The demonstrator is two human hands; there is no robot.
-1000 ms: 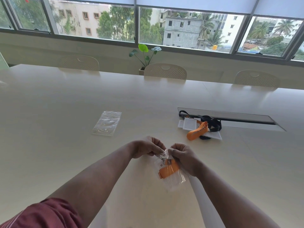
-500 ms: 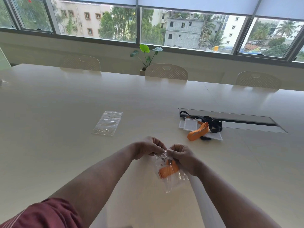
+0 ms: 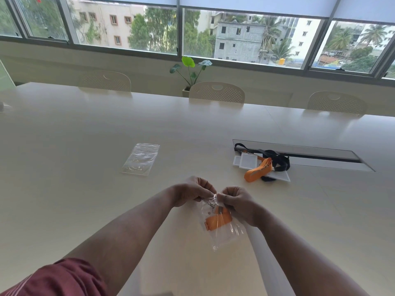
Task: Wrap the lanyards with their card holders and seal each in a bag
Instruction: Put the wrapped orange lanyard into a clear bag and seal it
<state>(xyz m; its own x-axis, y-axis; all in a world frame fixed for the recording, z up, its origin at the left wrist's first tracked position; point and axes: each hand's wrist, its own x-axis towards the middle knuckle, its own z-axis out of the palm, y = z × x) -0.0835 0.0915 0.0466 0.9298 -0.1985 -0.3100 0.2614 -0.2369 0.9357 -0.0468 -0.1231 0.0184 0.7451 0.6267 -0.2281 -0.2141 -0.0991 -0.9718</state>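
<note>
A clear plastic bag (image 3: 226, 233) hangs above the table in front of me, with a wrapped orange lanyard (image 3: 218, 220) and its metal clip inside. My left hand (image 3: 191, 191) pinches the bag's top edge from the left. My right hand (image 3: 237, 200) pinches the same edge from the right, knuckles almost touching the left. At the right of the table lies a heap with an orange lanyard (image 3: 257, 170), a black lanyard (image 3: 277, 161) and white card holders (image 3: 245, 161). A stack of empty clear bags (image 3: 141, 159) lies at the left.
The long pale table (image 3: 85, 199) has a recessed cable slot (image 3: 320, 157) behind the heap. White chairs (image 3: 217, 91) line the far edge, with a potted plant (image 3: 190, 69) under the windows.
Both hands stay pinched on the bag's top edge. The bag hangs a little straighter under them and the view has shifted slightly.
</note>
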